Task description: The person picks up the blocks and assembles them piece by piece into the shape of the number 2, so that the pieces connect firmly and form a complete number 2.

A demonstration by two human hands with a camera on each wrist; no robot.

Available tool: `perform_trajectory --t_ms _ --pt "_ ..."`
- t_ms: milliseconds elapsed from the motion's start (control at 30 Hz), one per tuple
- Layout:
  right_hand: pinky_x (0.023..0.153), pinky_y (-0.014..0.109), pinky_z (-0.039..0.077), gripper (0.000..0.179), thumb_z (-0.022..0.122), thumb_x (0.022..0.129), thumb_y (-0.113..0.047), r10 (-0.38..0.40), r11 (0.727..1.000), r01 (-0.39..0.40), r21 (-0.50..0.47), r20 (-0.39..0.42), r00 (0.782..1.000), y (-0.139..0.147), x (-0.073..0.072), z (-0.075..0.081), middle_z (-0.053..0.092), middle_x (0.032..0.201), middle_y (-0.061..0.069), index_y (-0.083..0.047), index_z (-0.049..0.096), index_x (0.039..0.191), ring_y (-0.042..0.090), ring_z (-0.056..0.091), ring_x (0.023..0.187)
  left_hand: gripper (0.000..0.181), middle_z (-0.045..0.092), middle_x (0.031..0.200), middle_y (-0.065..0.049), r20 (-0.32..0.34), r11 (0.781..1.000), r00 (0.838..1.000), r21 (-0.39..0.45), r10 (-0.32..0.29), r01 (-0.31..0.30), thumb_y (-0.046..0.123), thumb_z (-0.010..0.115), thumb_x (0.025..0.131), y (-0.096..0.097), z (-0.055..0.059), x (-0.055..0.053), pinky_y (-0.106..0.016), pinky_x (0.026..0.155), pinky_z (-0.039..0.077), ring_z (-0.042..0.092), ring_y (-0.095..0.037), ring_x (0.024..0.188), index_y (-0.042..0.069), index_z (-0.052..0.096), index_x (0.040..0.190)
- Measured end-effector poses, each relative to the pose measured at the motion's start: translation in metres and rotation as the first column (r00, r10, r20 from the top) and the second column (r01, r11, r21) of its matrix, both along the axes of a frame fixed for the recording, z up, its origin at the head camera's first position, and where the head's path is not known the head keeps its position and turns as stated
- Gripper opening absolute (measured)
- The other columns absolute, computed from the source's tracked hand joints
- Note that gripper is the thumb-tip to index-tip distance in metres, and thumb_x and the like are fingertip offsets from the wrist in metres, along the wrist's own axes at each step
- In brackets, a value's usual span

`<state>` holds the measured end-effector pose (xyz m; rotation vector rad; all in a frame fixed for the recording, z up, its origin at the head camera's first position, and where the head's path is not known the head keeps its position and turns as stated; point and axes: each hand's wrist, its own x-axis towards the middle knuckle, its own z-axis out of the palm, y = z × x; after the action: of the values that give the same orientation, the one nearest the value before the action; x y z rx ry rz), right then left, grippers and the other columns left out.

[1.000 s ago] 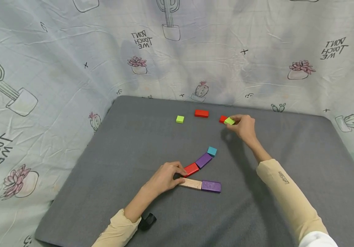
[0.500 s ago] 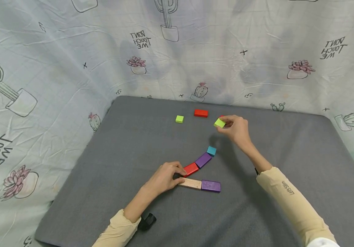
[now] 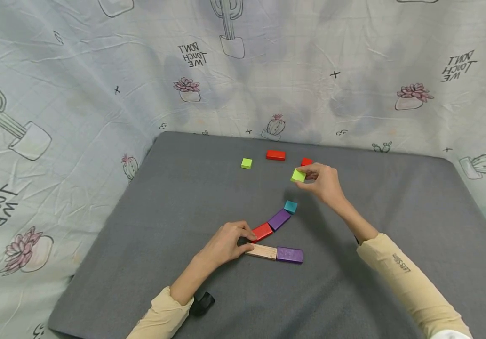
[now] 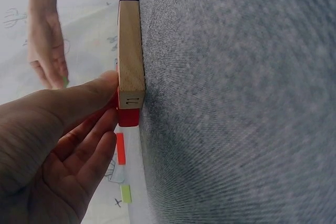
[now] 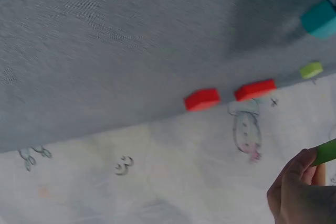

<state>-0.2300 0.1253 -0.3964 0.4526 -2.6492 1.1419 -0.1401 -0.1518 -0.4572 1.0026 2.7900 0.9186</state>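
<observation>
My right hand [image 3: 321,183] pinches a lime-green block [image 3: 298,175] between thumb and fingers, raised over the table behind a small blue block [image 3: 290,207]. Along the near rows, my left hand [image 3: 223,245] rests its thumb on the left end of a plain wooden block [image 3: 262,251]. Its fingertips touch the left end of a red block [image 3: 262,232]. From that red block, a slanted purple block [image 3: 279,220] leads up to the blue one. A second purple block [image 3: 290,255] continues the wooden block's row. The left wrist view shows the thumb at the wooden block's [image 4: 130,51] upper edge.
Toward the back of the grey table [image 3: 175,188] lie another lime-green block [image 3: 246,163], a red block [image 3: 276,155] and a smaller-looking red block [image 3: 306,161] partly behind the right hand. A printed cloth [image 3: 310,56] hangs behind. A black object [image 3: 202,303] is by the left wrist.
My right hand has carried the lime-green block left and nearer, away from the back red block, which shows again. The left hand and the rows of blocks have stayed put.
</observation>
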Motion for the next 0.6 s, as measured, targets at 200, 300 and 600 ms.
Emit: perform_trajectory --t_ms 200,300,600 --pt "0.075 0.047 0.054 0.031 0.077 0.078 -0.001 0.038 0.998 -0.041 0.042 0.059 0.998 0.009 -0.006 -0.013 0.067 0.103 0.023 0.006 0.07 0.108 0.035 0.067 0.085 0.018 0.066 0.093 0.002 0.004 1.0 1.0 0.01 -0.006 0.006 0.014 0.081 0.078 0.0 0.0 -0.001 -0.033 0.081 0.053 0.065 -0.015 0.091 0.009 0.077 0.095" --pt "0.076 0.045 0.054 0.032 0.076 0.08 -0.001 0.07 0.995 -0.075 0.061 0.087 0.994 0.012 -0.009 -0.019 0.066 0.106 0.024 0.006 0.069 0.11 0.035 0.067 0.087 0.018 0.066 0.093 0.002 0.0 1.0 1.0 0.01 -0.005 0.005 0.014 0.081 0.078 0.0 0.0 -0.001 -0.033 0.081 0.053 0.065 -0.015 0.091 0.009 0.077 0.095" --pt "0.076 0.042 0.055 0.035 0.076 0.077 0.003 0.193 0.966 -0.206 0.158 0.092 0.977 0.013 -0.014 -0.039 0.066 0.103 0.023 0.007 0.069 0.111 0.035 0.067 0.089 0.018 0.066 0.092 0.003 -0.007 1.0 1.0 0.019 -0.008 0.008 0.014 0.081 0.077 0.001 0.0 -0.001 -0.031 0.08 0.053 0.065 -0.014 0.09 0.01 0.077 0.094"
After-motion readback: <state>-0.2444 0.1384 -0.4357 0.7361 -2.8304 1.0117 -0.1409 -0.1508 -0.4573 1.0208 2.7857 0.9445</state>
